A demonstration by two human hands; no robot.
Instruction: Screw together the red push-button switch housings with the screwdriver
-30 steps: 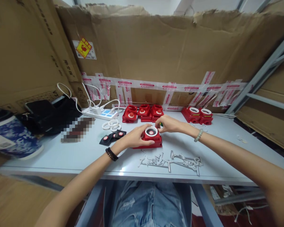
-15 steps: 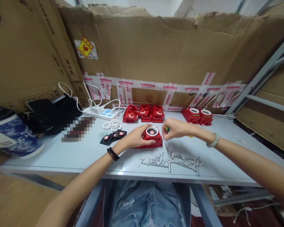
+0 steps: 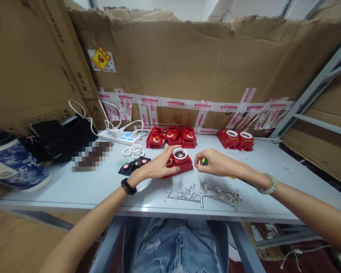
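Note:
A red plastic box with a white ring on top (image 3: 181,159) lies on the pale table (image 3: 74,185) in front of me. My left hand (image 3: 156,167) rests on its left side, fingers curled against it, and the box is tipped slightly. My right hand (image 3: 213,163) is closed just right of the box, pinching a small green and yellow tool (image 3: 204,161). A heap of metal screws and brackets (image 3: 204,192) lies nearer the table's front edge, below both hands.
Several red boxes (image 3: 172,137) stand in a row at the back, two more with white rings (image 3: 237,138) to the right. White rings (image 3: 133,151), black pads (image 3: 133,166), a power strip (image 3: 121,136), a black bag (image 3: 57,140) and a blue-white tub (image 3: 14,163) lie left. Cardboard walls surround the table.
My right hand has drawn back to the right, away from the top of the box, with the small tool in it. The left hand has shifted the box slightly and tipped it.

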